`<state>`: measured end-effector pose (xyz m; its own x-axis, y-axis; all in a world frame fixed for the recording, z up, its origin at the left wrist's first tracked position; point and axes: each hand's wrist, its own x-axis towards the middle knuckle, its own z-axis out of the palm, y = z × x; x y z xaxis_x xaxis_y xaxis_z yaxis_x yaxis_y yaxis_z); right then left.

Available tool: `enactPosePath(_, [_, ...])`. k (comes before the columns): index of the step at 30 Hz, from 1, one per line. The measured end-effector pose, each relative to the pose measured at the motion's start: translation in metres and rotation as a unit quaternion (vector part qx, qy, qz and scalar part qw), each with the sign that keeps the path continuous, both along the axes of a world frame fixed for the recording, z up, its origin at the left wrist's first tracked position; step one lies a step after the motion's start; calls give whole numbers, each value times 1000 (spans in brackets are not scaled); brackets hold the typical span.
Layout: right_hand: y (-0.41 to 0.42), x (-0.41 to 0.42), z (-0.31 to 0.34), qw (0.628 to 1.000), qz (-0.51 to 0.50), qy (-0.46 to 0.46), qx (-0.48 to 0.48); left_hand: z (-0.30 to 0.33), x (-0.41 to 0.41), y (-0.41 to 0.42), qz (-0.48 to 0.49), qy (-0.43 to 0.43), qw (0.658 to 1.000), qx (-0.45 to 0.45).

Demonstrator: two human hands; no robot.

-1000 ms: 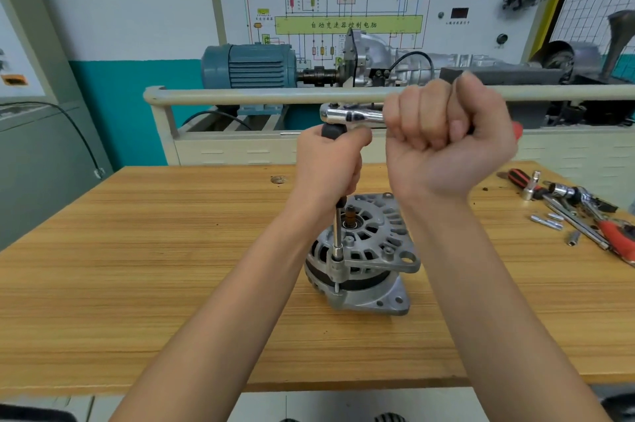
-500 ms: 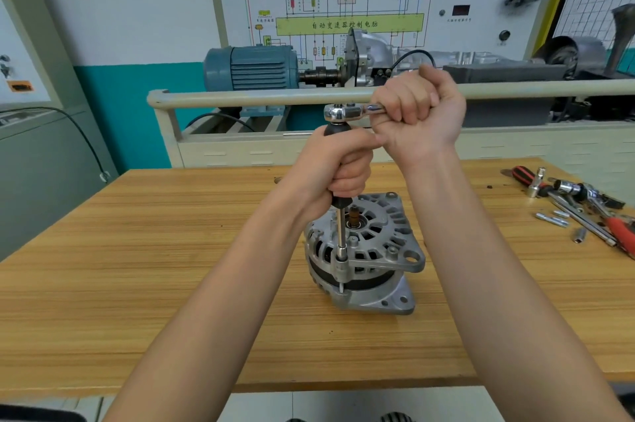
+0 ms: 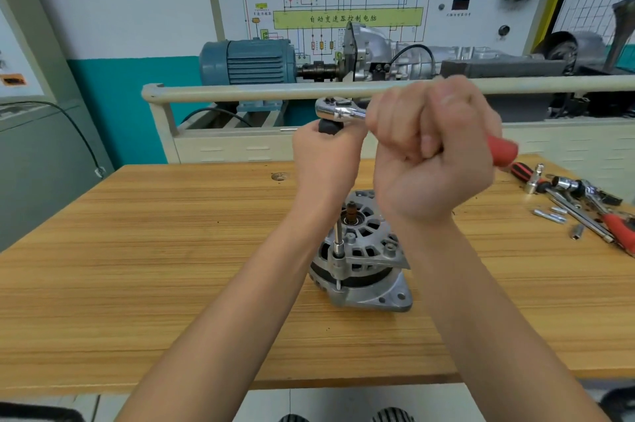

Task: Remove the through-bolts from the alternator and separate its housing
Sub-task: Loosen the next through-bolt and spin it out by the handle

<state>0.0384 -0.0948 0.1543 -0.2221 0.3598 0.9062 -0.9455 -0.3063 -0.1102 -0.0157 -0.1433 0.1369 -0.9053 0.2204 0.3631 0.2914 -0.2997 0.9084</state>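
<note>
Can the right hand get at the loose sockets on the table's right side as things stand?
Probably not right now: the right hand grips the ratchet handle. The path to the loose sockets looks unobstructed over bare table, so it likely could once it lets go.

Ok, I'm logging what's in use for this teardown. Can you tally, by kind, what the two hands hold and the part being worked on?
ratchet wrench: 1
extension bar: 1
alternator: 1
Total: 3
</note>
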Motion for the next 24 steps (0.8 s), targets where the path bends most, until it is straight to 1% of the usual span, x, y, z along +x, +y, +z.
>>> enactPosePath(2, [9, -4, 8, 994, 88, -53, -31, -1, -2, -1, 2, -6, 1000, 7])
enactPosePath(3, [14, -6, 11, 987, 122, -90, -51, -2, -4, -3, -15, -10, 1000, 6])
enactPosePath(5, [22, -14, 16, 970, 173, -145, -87, -1, -9, -10, -77, -12, 997, -8])
enactPosePath(7, [29, -22, 19, 954, 216, -177, -113, 1, -15, -18, -160, -5, 987, -18])
enactPosePath(8, [32, -26, 20, 942, 247, -189, -127, 3, -18, -20, -205, -2, 979, -22])
enactPosePath(11, [47, -35, 16, 883, 370, -202, -207, 7, -20, -19, -322, 4, 945, -58])
enactPosePath(12, [52, -37, 13, 867, 396, -196, -229, 7, -18, -17, -341, 1, 938, -70])
enactPosePath(14, [56, -39, 10, 853, 413, -190, -255, 7, -17, -13, -345, -9, 935, -84])
enactPosePath(16, [56, -37, 10, 854, 409, -187, -260, 6, -16, -10, -315, -9, 945, -89])
enactPosePath(18, [53, -31, 10, 868, 386, -184, -252, 4, -13, -9, -270, -9, 960, -79])
enactPosePath(21, [45, -20, 10, 915, 298, -172, -209, 3, -10, -5, -179, -14, 982, -63])
enactPosePath(24, [32, -8, 5, 971, 151, -136, -129, 3, -6, 4, -72, -23, 995, -65])
